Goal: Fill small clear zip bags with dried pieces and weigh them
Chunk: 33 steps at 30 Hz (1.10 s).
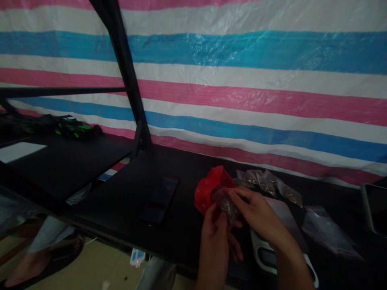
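Note:
Both hands grip a small clear plastic bag (230, 208) with small brownish or metallic pieces inside, too blurred to name. My left hand (216, 229) pinches its near left side with closed fingers. My right hand (255, 207) closes on its upper right edge. Right behind the clear bag is a crumpled red plastic bag (206, 192), its mouth facing me. Beneath my right forearm lies a digital scale (262, 253), partly covered by the arm. Several filled clear bags (267, 183) lie beyond the right hand.
A dark phone (160, 199) lies left on the black table (121, 219). Flat clear bags (328, 231) and a grey-edged device (373, 209) are at right. A black post (128, 76) rises at left; beyond it is a green-black toy car (77, 128). A person's foot (45, 257) shows below.

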Each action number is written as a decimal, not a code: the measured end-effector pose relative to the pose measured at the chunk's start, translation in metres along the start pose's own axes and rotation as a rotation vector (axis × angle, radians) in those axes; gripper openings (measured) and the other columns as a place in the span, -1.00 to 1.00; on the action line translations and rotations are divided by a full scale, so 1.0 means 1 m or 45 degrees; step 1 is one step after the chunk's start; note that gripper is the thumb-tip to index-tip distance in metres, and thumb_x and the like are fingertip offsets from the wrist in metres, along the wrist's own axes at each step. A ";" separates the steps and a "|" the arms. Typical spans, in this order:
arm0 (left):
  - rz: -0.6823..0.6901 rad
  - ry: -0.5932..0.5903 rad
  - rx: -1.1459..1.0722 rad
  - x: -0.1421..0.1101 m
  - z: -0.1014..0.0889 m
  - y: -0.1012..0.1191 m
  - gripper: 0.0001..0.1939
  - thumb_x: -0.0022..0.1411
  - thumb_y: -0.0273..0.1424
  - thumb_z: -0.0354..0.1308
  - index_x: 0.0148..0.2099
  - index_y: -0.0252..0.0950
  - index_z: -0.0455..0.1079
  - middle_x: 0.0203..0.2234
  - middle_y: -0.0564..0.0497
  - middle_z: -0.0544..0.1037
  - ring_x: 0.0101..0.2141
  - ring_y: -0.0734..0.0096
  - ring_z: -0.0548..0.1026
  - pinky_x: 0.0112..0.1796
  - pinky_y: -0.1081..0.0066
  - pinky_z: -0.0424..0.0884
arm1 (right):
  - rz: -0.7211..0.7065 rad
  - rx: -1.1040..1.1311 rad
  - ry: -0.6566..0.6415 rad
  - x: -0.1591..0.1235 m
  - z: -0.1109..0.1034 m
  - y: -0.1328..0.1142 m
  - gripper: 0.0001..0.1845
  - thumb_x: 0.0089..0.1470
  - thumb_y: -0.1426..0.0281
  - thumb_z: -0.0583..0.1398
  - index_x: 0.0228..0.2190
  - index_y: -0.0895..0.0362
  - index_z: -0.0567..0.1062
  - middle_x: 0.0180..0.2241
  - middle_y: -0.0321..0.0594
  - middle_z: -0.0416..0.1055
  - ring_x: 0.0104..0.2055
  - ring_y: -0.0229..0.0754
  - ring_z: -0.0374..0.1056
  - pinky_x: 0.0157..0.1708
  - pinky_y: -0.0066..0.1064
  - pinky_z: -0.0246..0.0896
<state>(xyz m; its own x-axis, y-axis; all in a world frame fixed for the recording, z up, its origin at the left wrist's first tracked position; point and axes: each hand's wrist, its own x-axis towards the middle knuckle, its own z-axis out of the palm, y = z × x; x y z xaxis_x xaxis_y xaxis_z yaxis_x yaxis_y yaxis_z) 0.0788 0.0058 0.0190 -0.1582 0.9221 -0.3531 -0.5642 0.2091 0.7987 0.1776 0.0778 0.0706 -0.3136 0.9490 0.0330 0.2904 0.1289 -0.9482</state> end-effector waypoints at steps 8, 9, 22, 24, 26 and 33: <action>0.306 0.080 0.400 -0.004 -0.010 0.000 -0.34 0.34 -0.01 0.23 0.38 -0.15 0.36 -0.13 -0.14 0.72 -0.55 0.42 0.56 -0.54 0.44 0.45 | 0.121 0.308 0.170 0.000 -0.011 0.007 -0.54 -0.06 0.00 0.44 -0.22 0.05 0.64 -0.32 -0.19 0.68 -0.38 -0.07 0.56 -0.42 -0.34 0.46; 0.368 0.077 0.483 -0.005 -0.012 0.000 -0.43 0.38 -0.07 0.23 0.35 -0.11 0.42 -0.04 -0.15 0.72 -0.38 0.31 0.68 -0.39 0.38 0.56 | 0.109 0.320 0.207 0.000 -0.013 0.006 -0.50 -0.10 0.00 0.46 -0.20 0.04 0.63 -0.33 -0.20 0.67 -0.35 -0.06 0.57 -0.38 -0.33 0.46; 0.910 0.197 0.929 0.002 -0.032 -0.001 -0.53 0.53 -0.07 0.04 0.28 -0.19 0.45 0.11 -0.18 0.65 0.06 0.16 0.67 0.05 0.22 0.58 | 0.167 -0.168 0.502 -0.044 -0.091 0.004 -0.56 -0.05 -0.04 0.36 -0.43 0.09 0.71 -0.36 -0.10 0.69 -0.31 0.00 0.54 -0.37 -0.34 0.35; 0.992 0.254 0.963 0.003 -0.034 0.001 -0.57 0.52 -0.07 0.04 0.21 -0.21 0.48 0.03 -0.18 0.69 -0.02 0.18 0.70 -0.03 0.25 0.61 | 0.227 -0.287 0.506 -0.046 -0.104 0.020 -0.60 -0.07 -0.02 0.34 -0.51 0.07 0.68 -0.40 -0.08 0.69 -0.30 0.07 0.58 -0.37 -0.29 0.37; 1.105 0.299 1.010 0.004 -0.035 0.004 -0.63 0.53 -0.12 0.04 0.13 -0.22 0.49 -0.06 -0.16 0.70 -0.12 0.21 0.72 -0.12 0.31 0.63 | 0.272 -0.368 0.522 -0.048 -0.114 0.035 -0.64 -0.08 0.02 0.32 -0.53 0.05 0.67 -0.42 -0.08 0.70 -0.32 0.11 0.59 -0.34 -0.24 0.40; 1.708 0.008 1.237 -0.010 -0.024 -0.018 -0.69 0.46 -0.52 0.03 0.13 -0.17 0.45 -0.19 -0.06 0.71 -0.27 0.39 0.73 -0.31 0.52 0.60 | 0.220 -0.421 0.698 -0.055 -0.138 0.061 -0.59 -0.03 0.03 0.25 -0.45 0.07 0.73 -0.37 -0.05 0.72 -0.23 0.17 0.63 -0.25 -0.20 0.45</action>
<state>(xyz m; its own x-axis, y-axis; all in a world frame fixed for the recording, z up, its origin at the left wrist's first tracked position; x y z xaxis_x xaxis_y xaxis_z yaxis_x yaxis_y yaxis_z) 0.0714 -0.0147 -0.0040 -0.0876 0.6015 0.7940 0.6518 -0.5681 0.5024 0.3370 0.0734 0.0540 0.2428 0.9616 0.1278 0.5849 -0.0400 -0.8101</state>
